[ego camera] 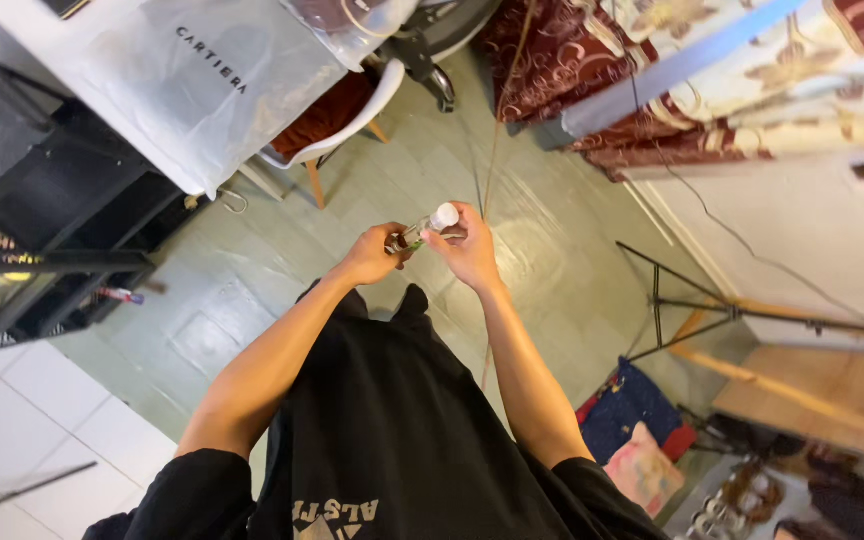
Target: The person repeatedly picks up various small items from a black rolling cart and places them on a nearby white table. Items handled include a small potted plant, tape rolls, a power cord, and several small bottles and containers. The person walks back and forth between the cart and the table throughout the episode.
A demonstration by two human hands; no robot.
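Small clear bottle [414, 236] with a white cap [444, 215] sits between our two hands, held out in front of us above the floor, roughly at the middle of the view. Our left hand [372, 257] is closed around the lower end of the bottle, and our right hand [469, 250] has its fingers pinched on the white cap at the upper end, so both hands are clamped on the same small thing and nearly touch each other. We cannot tell what is inside the bottle; something green shows near the left hand. Below the hands lies a pale green tiled floor [542, 260] with a glossy sheen. Off to the lower left the floor changes to white tiles [22, 420]. A black metal shelf [42, 230] stands at the left, with a grey plastic bag [192, 80] hanging above it, and a white chair with wooden legs [337, 125] just beside that. Dark red patterned curtains [572, 50] hang at the top right. A black tripod stand [692, 310] leans near the white wall on the right, and a low wooden bench [812, 390] sits beyond it, with a blue cloth [627, 405] and shoes [742, 490] near its foot.
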